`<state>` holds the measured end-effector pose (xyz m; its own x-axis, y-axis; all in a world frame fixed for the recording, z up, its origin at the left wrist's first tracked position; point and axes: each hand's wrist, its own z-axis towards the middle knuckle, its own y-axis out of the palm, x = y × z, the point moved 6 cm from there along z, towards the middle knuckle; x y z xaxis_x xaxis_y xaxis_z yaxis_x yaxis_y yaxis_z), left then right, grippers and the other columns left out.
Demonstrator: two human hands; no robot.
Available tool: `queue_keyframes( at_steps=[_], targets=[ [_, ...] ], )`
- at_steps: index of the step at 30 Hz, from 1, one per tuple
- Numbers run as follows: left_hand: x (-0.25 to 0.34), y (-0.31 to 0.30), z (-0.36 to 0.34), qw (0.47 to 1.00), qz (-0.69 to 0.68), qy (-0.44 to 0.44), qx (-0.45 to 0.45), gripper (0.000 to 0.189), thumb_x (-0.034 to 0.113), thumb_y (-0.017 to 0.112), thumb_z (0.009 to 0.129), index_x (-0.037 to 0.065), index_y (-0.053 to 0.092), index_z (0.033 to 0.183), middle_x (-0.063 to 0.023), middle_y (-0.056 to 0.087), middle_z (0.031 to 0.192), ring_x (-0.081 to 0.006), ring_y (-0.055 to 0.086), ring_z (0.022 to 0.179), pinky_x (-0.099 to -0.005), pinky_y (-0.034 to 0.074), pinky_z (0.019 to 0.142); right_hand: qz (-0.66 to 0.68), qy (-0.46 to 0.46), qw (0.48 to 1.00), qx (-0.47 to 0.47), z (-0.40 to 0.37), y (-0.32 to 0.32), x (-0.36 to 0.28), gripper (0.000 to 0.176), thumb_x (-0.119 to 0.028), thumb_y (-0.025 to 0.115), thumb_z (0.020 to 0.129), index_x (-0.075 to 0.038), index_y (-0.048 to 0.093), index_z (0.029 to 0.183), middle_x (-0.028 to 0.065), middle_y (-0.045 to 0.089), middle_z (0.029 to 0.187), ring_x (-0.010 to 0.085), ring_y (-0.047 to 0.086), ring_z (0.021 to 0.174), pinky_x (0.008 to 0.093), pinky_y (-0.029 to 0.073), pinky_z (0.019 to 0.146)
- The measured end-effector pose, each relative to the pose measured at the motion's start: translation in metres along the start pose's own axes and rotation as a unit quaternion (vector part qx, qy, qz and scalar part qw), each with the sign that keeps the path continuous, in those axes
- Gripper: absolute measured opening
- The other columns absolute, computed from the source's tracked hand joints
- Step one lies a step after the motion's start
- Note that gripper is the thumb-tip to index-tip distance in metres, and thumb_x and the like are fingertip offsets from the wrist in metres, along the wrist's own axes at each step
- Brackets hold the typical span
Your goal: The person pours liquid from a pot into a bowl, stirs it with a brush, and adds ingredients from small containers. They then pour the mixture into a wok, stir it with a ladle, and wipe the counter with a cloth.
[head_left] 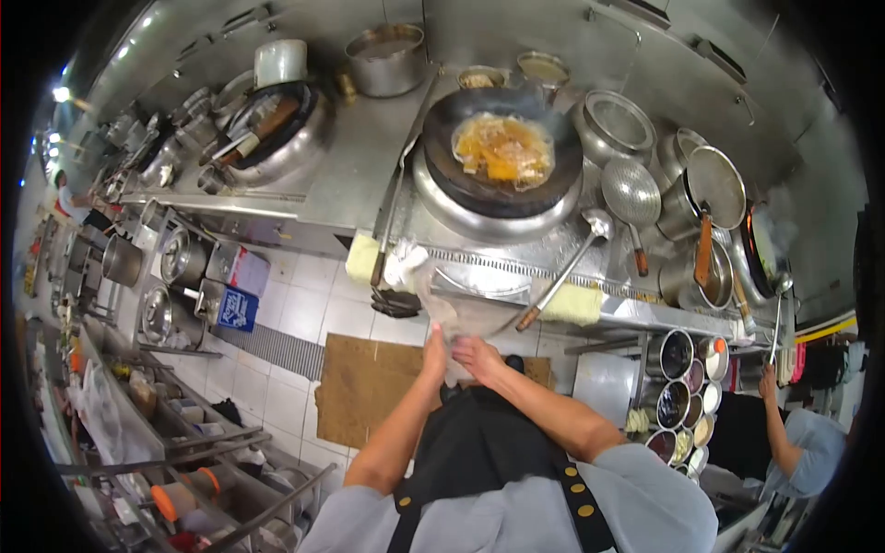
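Observation:
A pale, limp cloth (433, 293) hangs between my hands, blurred along its lower part. My left hand (435, 356) is closed on it from the left. Pressed against the cloth from the right is my right hand (479, 358), its fingers curled in. Ahead of both, a black wok (441, 164) sits on the burner ring with yellow, frothy egg-like food (502, 152) in it and some smoke rising. A ladle (597, 224) rests across the stove's front edge to the right, its wooden-ended handle toward me.
Right of the wok lie a perforated skimmer (631, 192) and a round strainer (619, 120). Yellow folded cloths (570, 306) line the stove edge. Several seasoning pots (674, 404) stand at the right, beside a co-worker (807, 447) holding a long-handled ladle. Metal shelving (166, 442) is at left.

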<state>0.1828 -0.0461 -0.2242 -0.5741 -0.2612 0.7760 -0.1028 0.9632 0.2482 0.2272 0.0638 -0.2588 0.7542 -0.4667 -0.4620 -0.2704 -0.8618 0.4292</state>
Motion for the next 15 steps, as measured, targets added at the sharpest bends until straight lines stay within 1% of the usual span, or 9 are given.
queue_keyframes(
  at_steps=[3, 4, 5, 6, 8, 10, 12, 13, 15],
  targets=[
    [0.008, 0.035, -0.030, 0.936, 0.311, 0.124, -0.112, 0.057, 0.048, 0.045, 0.096, -0.004, 0.061, 0.109, -0.0158, 0.064, 0.108, -0.0222, 0.059, 0.100, -0.0340, 0.045, 0.088, -0.134, 0.074, 0.985, 0.082, 0.072, -0.063, 0.036, 0.035, -0.033, 0.046, 0.095, -0.006, 0.063, 0.110, 0.0136, 0.065, 0.112, 0.0275, 0.061, 0.097, 0.0429, 0.046, 0.089],
    [0.013, 0.043, -0.040, 0.904, 0.361, 0.187, -0.131, 0.054, 0.047, 0.048, 0.095, -0.005, 0.061, 0.108, -0.0159, 0.064, 0.109, -0.0232, 0.060, 0.100, -0.0338, 0.045, 0.088, -0.452, -0.146, 0.880, 0.017, 0.054, -0.033, 0.009, 0.029, -0.023, 0.049, 0.089, -0.006, 0.065, 0.104, 0.0157, 0.067, 0.101, 0.0275, 0.063, 0.091, 0.0416, 0.047, 0.080],
    [-0.057, 0.010, 0.027, 0.941, 0.301, 0.106, -0.118, 0.046, 0.043, 0.055, 0.092, -0.001, 0.063, 0.105, -0.0148, 0.065, 0.108, -0.0246, 0.063, 0.098, -0.0348, 0.048, 0.085, -0.698, -0.341, 0.628, -0.048, 0.026, 0.009, -0.003, 0.024, -0.013, 0.051, 0.082, -0.006, 0.068, 0.097, 0.0179, 0.068, 0.091, 0.0276, 0.065, 0.085, 0.0404, 0.048, 0.071],
    [-0.031, 0.009, 0.022, 0.940, 0.302, 0.114, -0.111, 0.046, 0.043, 0.055, 0.092, -0.001, 0.063, 0.105, -0.0148, 0.065, 0.108, -0.0246, 0.063, 0.098, -0.0348, 0.048, 0.085, -0.697, -0.350, 0.624, -0.051, 0.013, 0.024, -0.019, 0.024, -0.013, 0.051, 0.082, -0.006, 0.068, 0.097, 0.0179, 0.068, 0.091, 0.0276, 0.065, 0.085, 0.0404, 0.048, 0.071],
    [0.003, 0.018, -0.021, 0.948, -0.010, -0.226, -0.224, 0.040, 0.042, 0.055, 0.092, 0.005, 0.065, 0.103, -0.0124, 0.066, 0.102, -0.0222, 0.065, 0.091, -0.0360, 0.051, 0.080, -0.747, -0.289, 0.565, -0.200, -0.009, 0.060, -0.039, 0.024, -0.010, 0.052, 0.076, -0.005, 0.068, 0.093, 0.0199, 0.066, 0.081, 0.0261, 0.063, 0.072, 0.0381, 0.047, 0.062],
    [-0.022, 0.009, 0.008, 0.938, -0.106, -0.221, -0.246, 0.039, 0.044, 0.057, 0.091, 0.009, 0.063, 0.107, -0.0117, 0.066, 0.098, -0.0194, 0.065, 0.083, -0.0364, 0.053, 0.077, -0.641, -0.290, 0.662, -0.258, -0.007, 0.065, -0.064, 0.025, -0.006, 0.051, 0.074, -0.004, 0.067, 0.094, 0.0154, 0.066, 0.076, 0.0240, 0.063, 0.063, 0.0393, 0.047, 0.058],
    [-0.014, 0.029, 0.017, 0.751, -0.470, -0.059, -0.460, 0.038, 0.043, 0.048, 0.096, 0.008, 0.058, 0.108, -0.0061, 0.064, 0.095, -0.0191, 0.063, 0.089, -0.0337, 0.051, 0.083, -0.138, -0.141, 0.962, -0.187, 0.019, 0.045, -0.075, 0.027, -0.005, 0.052, 0.075, -0.004, 0.066, 0.099, 0.0108, 0.068, 0.074, 0.0204, 0.060, 0.055, 0.0418, 0.047, 0.054],
    [-0.003, 0.046, 0.007, 0.754, -0.470, -0.047, -0.456, 0.038, 0.043, 0.048, 0.096, 0.008, 0.058, 0.108, -0.0061, 0.064, 0.095, -0.0191, 0.063, 0.089, -0.0337, 0.051, 0.083, -0.144, -0.139, 0.960, -0.198, 0.021, 0.057, -0.073, 0.027, -0.005, 0.052, 0.075, -0.004, 0.066, 0.099, 0.0108, 0.068, 0.074, 0.0204, 0.060, 0.055, 0.0418, 0.047, 0.054],
    [-0.008, 0.045, -0.010, 0.940, -0.332, -0.079, -0.003, 0.040, 0.044, 0.042, 0.099, 0.008, 0.058, 0.108, -0.0064, 0.062, 0.101, -0.0198, 0.060, 0.094, -0.0349, 0.051, 0.084, -0.207, -0.266, 0.935, 0.110, 0.010, 0.042, -0.080, 0.033, -0.013, 0.056, 0.085, -0.007, 0.059, 0.117, 0.0106, 0.068, 0.090, 0.0203, 0.065, 0.078, 0.0379, 0.051, 0.070]
  ],
)
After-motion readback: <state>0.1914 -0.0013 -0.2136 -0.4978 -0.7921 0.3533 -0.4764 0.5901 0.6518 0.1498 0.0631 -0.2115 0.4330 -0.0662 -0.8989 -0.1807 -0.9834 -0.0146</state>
